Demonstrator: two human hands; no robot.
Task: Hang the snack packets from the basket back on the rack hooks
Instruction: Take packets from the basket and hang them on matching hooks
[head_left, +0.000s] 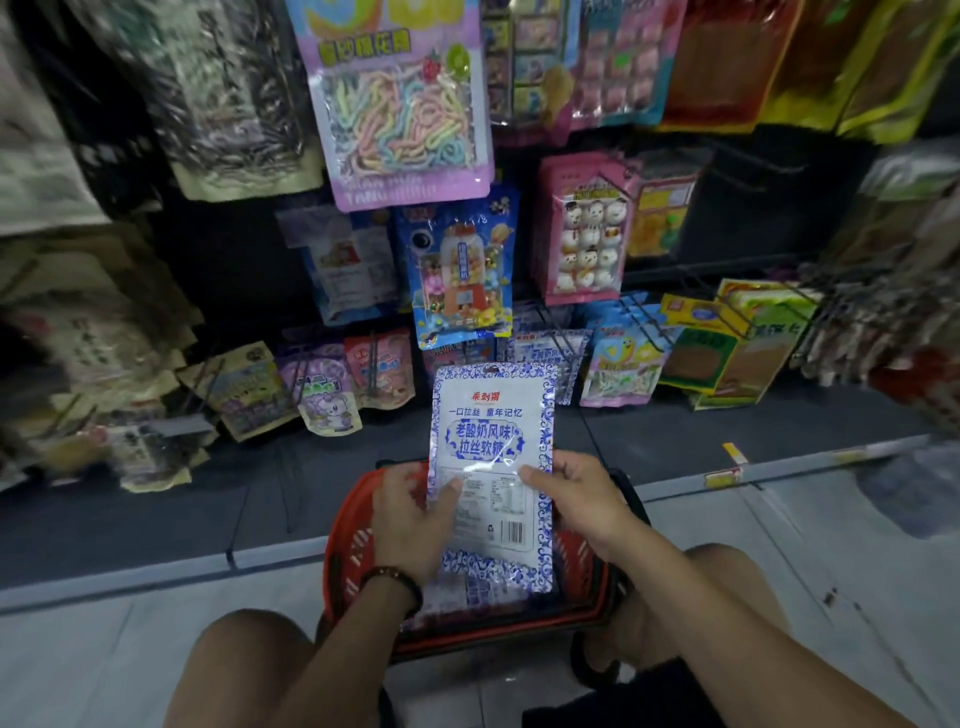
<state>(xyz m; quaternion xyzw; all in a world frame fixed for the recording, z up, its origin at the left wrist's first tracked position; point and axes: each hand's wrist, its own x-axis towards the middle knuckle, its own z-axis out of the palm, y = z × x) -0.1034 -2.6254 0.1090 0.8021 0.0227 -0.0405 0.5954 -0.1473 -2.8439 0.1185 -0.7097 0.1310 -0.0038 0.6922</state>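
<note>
Light is dim overall, with a cool cast; the pale floor (779, 561) at 4 o'clock is the brightest patch. Glare streaks cross the glossy white-and-blue packet (491, 415) at centre, whose print is sharp. Hanging packets (78, 322) at 9 and 3 o'clock smear into heavy blur. The wide lens bows the shelf ledge (156, 574) at 8 o'clock and stretches the corners.

Printed on the blue-and-white packet (491, 415): "一口拉丝 童年记忆" and "老酸奶风味 拉丝软糖". Along the bottom of the pink packet (400, 104): "TANG".
</note>
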